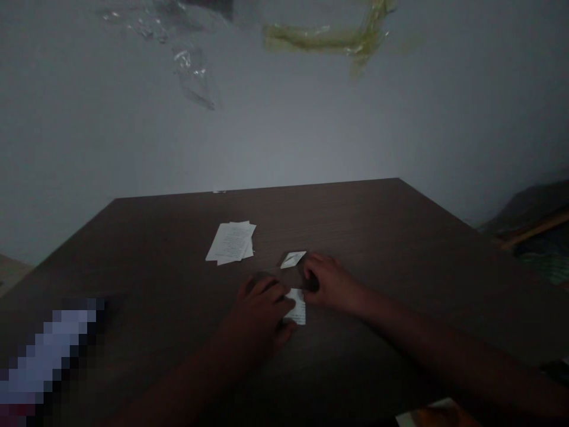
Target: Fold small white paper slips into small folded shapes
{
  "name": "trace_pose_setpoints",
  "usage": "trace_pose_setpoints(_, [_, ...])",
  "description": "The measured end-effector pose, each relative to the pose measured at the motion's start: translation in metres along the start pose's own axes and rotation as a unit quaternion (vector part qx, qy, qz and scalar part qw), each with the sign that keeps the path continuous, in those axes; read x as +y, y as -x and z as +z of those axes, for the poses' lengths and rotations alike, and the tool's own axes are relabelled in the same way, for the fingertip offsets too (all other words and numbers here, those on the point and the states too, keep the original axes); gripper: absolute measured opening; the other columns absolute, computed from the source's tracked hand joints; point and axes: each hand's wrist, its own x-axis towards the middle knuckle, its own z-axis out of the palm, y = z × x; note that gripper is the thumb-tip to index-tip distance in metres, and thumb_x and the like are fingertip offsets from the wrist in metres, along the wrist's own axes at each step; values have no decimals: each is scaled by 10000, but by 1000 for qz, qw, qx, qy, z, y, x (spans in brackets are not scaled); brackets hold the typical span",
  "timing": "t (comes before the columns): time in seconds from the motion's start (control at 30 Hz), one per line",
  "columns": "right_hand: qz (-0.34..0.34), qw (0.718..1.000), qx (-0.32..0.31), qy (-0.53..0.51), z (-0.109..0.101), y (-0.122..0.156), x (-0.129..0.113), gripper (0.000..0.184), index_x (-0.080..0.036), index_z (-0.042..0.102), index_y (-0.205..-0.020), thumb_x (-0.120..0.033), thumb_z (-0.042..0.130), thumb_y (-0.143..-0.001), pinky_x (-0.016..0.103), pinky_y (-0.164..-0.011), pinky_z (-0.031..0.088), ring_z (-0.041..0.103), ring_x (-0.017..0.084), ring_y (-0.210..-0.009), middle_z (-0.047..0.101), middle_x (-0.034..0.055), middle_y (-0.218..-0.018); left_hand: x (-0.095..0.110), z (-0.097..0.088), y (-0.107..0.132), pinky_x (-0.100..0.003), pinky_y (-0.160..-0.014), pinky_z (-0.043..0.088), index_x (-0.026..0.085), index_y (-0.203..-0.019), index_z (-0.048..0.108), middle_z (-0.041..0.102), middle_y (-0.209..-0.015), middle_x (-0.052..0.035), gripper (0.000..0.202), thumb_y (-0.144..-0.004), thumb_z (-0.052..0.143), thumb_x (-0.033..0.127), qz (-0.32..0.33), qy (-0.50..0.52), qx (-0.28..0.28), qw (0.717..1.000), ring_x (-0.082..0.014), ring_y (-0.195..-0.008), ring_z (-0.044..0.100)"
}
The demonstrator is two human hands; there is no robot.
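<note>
A small printed sheet (pixel 300 313) lies on the brown table (pixel 364 219), between the person's two bare hands. The left hand (pixel 264 308) covers its left part, fingers bent and slightly spread over the paper, thumb near the bottom edge. Whether it pinches the sheet or only presses it down, one cannot tell. The right hand (pixel 335 283) is curled at the top right corner, thumb and forefinger partly parted; whether it has hold of the corner is lost in shadow (the room is very dim).

Just beyond, near the right fingertips, lies a small white piece of paper (pixel 293 259). Farther off to the left is a loose, overlapping pile of papers (pixel 229 242), well apart from both hands.

The likeliest trouble is a crease or tear in the sheet, should the hands pull against each other while the left one bears down. A crooked fold or misplaced edge is also possible, since the fingers hide much of the paper and the light is poor. The white piece could be nudged aside by a stray right finger, being light and seemingly unweighted.
</note>
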Motion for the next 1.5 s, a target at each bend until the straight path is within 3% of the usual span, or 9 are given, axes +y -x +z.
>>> trace_pose_setpoints(0.3, [-46,998,-36,-5,-1,24,-11,412,-237,639,-969,-211,974,-730,462,-1050,475,672,335,-1171,725,77,-1171,1,-13,2,-774,-1318,465,300,-1349,859,836,-1492,-104,396,-970,881,187,-1,7,-23,1000,-419,-1479,710])
trace_pose_setpoints(0.57, [29,1000,1,4,-4,-4,2,324,-253,555,-906,-206,870,-846,396,-933,452,663,294,-1094,685,56,-1095,-6,-10,2,-799,-1324,443,317,-1393,848,809,-1548,-94,471,-962,812,128,5,-6,-37,999,-422,-1508,691])
trace_pose_setpoints(0.8, [40,997,57,-13,0,-6,15,300,-257,534,-908,-153,815,-898,383,-898,449,645,258,-1004,672,42,-1064,-3,-2,1,-855,-1352,371,292,-1349,865,839,-1465,-104,345,-1049,780,143,-5,-19,-17,1000,-414,-1454,724])
trace_pose_setpoints(0.93, [-36,994,77,-65,5,2,19,237,-256,581,-981,-126,774,-937,395,-928,509,671,264,-1038,699,57,-1105,1,-12,4,-835,-1361,386,254,-1342,867,846,-1399,-116,304,-1063,805,150,-7,-12,-27,1000,-411,-1419,745])
trace_pose_setpoints(1.03, [-161,982,23,-91,6,10,16,230,-250,668,-1111,-184,831,-962,439,-1016,561,701,289,-1148,744,79,-1199,-2,-15,4,-744,-1305,496,284,-1345,871,848,-1373,-85,335,-1040,846,148,-10,15,-25,1000,-392,-1381,760])
trace_pose_setpoints(1.1, [-219,972,-22,-79,6,15,12,342,-244,727,-1230,-260,918,-948,499,-1104,571,710,322,-1233,768,103,-1282,-5,-13,3,-673,-1255,547,287,-1329,874,851,-1348,-69,339,-1028,852,134,-11,31,-17,999,-374,-1344,769])
trace_pose_setpoints(1.2, [-241,968,-40,-51,4,20,8,491,-255,792,-1307,-349,1030,-888,552,-1190,563,716,375,-1309,787,128,-1364,-8,-9,3,-559,-1200,574,269,-1300,869,853,-1304,-48,337,-1021,826,85,-11,46,16,999,-340,-1300,776])
trace_pose_setpoints(1.27, [-239,970,-32,-38,4,21,7,473,-279,819,-1308,-350,1033,-892,541,-1195,573,730,374,-1305,803,114,-1361,-9,-6,2,-514,-1174,575,262,-1293,859,848,-1291,-41,342,-1013,823,68,-11,48,34,998,-329,-1293,773])
trace_pose_setpoints(1.5, [-277,960,-16,28,11,21,8,391,-200,814,-1317,-328,941,-969,521,-1105,608,744,348,-1203,804,138,-1269,-14,-3,4,-513,-1173,570,250,-1287,839,830,-1296,-47,307,-1015,848,108,-6,67,47,997,-312,-1281,765])
